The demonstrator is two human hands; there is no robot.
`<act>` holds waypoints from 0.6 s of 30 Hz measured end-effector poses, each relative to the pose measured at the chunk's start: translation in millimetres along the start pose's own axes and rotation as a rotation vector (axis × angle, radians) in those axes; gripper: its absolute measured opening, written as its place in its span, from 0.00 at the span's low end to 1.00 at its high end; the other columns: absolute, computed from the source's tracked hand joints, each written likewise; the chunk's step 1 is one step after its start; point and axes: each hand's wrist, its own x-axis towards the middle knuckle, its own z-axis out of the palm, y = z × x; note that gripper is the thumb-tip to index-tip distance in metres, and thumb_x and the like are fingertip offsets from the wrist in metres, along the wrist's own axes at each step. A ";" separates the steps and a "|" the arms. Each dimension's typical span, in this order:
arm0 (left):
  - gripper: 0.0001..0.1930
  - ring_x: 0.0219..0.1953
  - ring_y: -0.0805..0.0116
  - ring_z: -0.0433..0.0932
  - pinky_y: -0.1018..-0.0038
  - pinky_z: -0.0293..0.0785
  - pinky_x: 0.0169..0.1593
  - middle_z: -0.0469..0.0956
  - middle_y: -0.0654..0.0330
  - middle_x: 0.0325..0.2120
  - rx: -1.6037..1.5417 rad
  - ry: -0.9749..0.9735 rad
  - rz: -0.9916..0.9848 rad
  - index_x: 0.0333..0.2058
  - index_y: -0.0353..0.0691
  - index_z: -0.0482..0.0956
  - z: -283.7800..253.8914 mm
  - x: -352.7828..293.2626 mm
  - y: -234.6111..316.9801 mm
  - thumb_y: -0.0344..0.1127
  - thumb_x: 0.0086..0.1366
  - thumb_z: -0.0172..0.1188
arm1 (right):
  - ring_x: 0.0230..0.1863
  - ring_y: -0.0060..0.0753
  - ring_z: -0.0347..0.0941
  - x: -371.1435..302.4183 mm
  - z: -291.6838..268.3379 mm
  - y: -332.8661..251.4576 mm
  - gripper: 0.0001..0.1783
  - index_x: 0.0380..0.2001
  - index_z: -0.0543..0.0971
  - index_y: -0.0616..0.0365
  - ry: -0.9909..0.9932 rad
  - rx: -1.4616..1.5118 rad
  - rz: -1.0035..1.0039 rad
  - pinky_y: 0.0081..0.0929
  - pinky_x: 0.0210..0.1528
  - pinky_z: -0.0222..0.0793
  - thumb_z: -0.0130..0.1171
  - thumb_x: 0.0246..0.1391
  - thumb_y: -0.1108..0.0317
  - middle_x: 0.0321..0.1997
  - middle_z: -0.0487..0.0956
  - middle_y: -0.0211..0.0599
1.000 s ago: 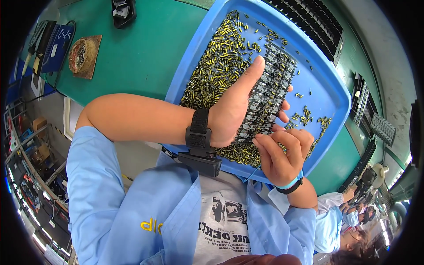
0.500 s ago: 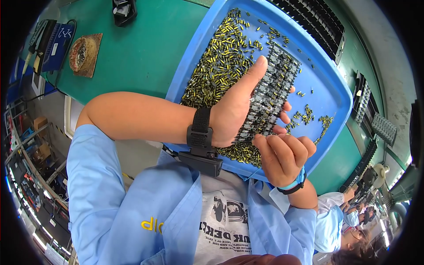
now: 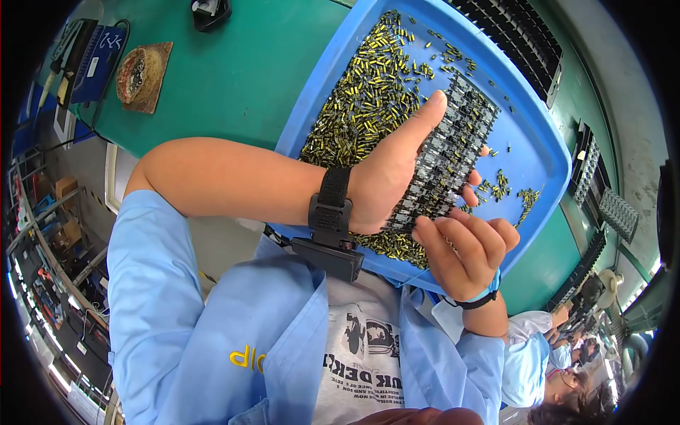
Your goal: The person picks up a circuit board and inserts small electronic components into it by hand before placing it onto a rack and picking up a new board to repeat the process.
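Many small yellow-and-black parts [image 3: 361,99] are being held in a blue tray [image 3: 535,138]. Over it, a dark panel [image 3: 450,152] is being clamped by the left hand's [image 3: 386,177] fingers; the right hand's [image 3: 464,251] fingers are being held curled at its near end, any grip being hidden. Yellow lettering [image 3: 246,358] is being displayed on a blue jacket [image 3: 170,312].

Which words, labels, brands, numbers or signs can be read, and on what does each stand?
Jacket: yellow letters, upside down; not transcribed.
Shirt: dark printed words, upside down; not transcribed.
Blue box: pale marks, not transcribed; white label, too small to read.
Black strips and tray: no readable text.
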 end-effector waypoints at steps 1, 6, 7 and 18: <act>0.43 0.44 0.59 0.84 0.60 0.84 0.51 0.82 0.52 0.42 -0.027 -0.020 -0.006 0.60 0.34 0.73 0.1 0.3 0.6 0.73 0.75 0.34 | 0.48 0.31 0.73 -0.5 -0.1 0.8 0.19 0.42 0.90 0.44 0.025 0.030 0.022 0.35 0.44 0.61 0.79 0.44 0.59 0.45 0.79 0.22; 0.44 0.44 0.58 0.84 0.60 0.84 0.51 0.82 0.51 0.43 -0.060 -0.038 -0.005 0.61 0.33 0.73 1.0 0.9 3.3 0.73 0.75 0.35 | 0.46 0.32 0.72 -5.7 -7.6 0.9 0.22 0.43 0.89 0.43 0.038 0.093 0.066 0.35 0.45 0.62 0.80 0.43 0.52 0.45 0.79 0.21; 0.44 0.45 0.58 0.84 0.59 0.84 0.51 0.82 0.51 0.43 -0.061 -0.045 0.000 0.61 0.33 0.72 0.2 0.3 3.2 0.74 0.75 0.35 | 0.45 0.32 0.71 -4.6 -7.2 0.6 0.22 0.43 0.89 0.43 0.018 0.081 0.059 0.35 0.45 0.62 0.80 0.42 0.52 0.45 0.79 0.21; 0.46 0.48 0.56 0.83 0.58 0.83 0.52 0.81 0.50 0.46 -0.141 -0.126 -0.013 0.64 0.33 0.70 -8.6 3.1 5.0 0.75 0.74 0.35 | 0.44 0.33 0.72 -3.5 1.5 8.7 0.25 0.41 0.89 0.44 -0.001 0.121 0.062 0.36 0.46 0.63 0.83 0.36 0.54 0.45 0.79 0.22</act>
